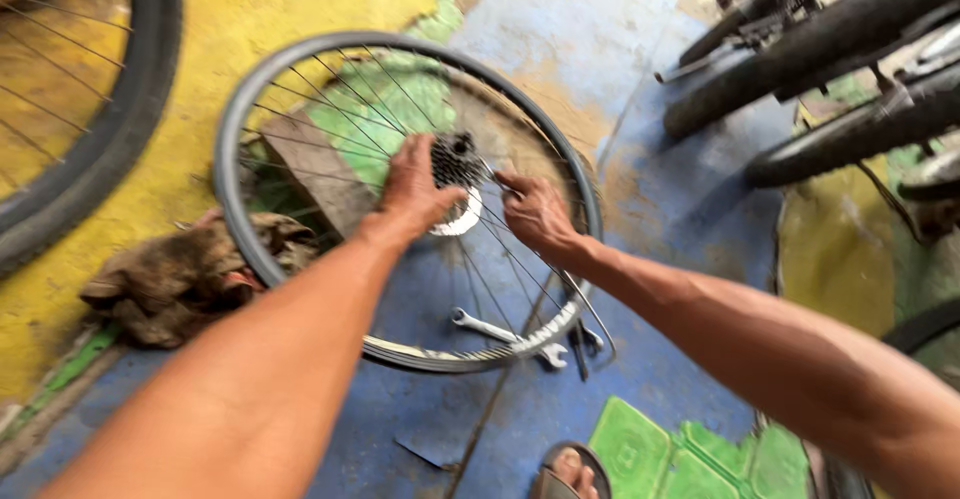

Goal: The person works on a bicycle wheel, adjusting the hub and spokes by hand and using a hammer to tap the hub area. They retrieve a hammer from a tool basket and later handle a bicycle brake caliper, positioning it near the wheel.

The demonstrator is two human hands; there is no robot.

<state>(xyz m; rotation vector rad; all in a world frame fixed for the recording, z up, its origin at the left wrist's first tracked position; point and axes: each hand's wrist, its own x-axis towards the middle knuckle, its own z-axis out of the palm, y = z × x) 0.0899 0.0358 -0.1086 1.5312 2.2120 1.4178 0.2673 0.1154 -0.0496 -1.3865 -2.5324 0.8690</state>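
A bare bicycle wheel rim (233, 119) with thin spokes lies flat on the painted floor. A dark sprocket cluster (457, 162) sits at its hub, over a pale spoke guard disc (462, 221). My left hand (413, 187) grips the left side of the sprocket cluster, thumb curled below it. My right hand (535, 211) rests on the spokes just right of the hub, index finger pointing at the sprockets. The picture is motion-blurred.
A silver wrench (495, 332) and a dark tool (578, 347) lie on the floor at the rim's near edge. A dirty rag (180, 274) and a wooden block (315, 169) sit at left. A tyred wheel (120, 119) lies far left; bicycles (830, 49) stand at right.
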